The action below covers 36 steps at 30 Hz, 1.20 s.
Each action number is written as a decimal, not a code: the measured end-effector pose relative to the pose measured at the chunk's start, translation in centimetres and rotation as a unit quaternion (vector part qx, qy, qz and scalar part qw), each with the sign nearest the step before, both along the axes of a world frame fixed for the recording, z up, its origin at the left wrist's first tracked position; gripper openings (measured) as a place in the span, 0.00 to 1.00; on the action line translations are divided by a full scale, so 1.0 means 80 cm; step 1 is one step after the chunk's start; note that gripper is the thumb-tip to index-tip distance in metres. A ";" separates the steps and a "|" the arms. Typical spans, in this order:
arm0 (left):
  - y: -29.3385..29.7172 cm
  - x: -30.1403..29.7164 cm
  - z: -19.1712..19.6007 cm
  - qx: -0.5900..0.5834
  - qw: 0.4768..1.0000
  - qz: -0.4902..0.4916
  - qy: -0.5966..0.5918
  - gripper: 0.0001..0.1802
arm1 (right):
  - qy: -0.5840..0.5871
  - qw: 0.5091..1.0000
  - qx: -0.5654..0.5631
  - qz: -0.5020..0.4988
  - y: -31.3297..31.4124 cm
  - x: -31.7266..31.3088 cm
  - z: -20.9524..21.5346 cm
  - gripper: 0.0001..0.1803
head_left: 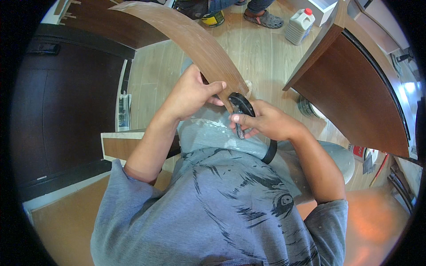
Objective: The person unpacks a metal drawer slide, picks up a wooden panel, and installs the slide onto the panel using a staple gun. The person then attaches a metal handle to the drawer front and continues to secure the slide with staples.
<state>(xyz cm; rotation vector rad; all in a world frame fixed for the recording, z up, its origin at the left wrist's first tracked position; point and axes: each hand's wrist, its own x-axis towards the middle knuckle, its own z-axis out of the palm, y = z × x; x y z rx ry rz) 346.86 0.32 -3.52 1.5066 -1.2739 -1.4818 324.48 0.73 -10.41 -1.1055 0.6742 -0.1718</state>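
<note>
Overhead, the left hand (pixel 191 93) is clenched around the near end of a long brown laminate strip (pixel 186 40), thumb over its top face, fingers wrapped under its edge. The strip is held in the air, not resting on anything; it runs away from the person toward the far left, bending in the view. The right hand (pixel 266 122) is closed on a black hand tool (pixel 239 108), grasped by its handles just beside the strip's near end; the tool's head touches or nearly touches that end, cannot tell which. Both hands sit close together above the person's grey trousers, which carry white smears. A black strap hangs below the right wrist. Dark brown panel stands at right, a white plastic jug (pixel 299 24) on the wooden floor (pixel 262 53) far off, another person's sandalled foot (pixel 264 17) near it
</note>
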 end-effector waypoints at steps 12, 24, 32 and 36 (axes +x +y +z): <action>-0.051 0.006 0.004 -0.037 0.997 -0.037 0.052 0.16 | -0.251 0.937 0.238 -0.043 -0.003 -0.045 0.009 0.37; -0.039 0.018 -0.008 -0.021 0.997 -0.031 0.069 0.24 | -0.081 0.991 0.017 -0.106 0.024 -0.017 0.011 0.31; -0.039 0.015 -0.016 -0.020 0.997 -0.050 0.063 0.24 | -0.064 0.991 -0.078 -0.090 0.019 -0.023 0.010 0.28; -0.040 0.008 -0.018 -0.024 0.996 -0.065 0.059 0.24 | -0.059 0.988 -0.111 -0.085 0.018 -0.023 0.016 0.23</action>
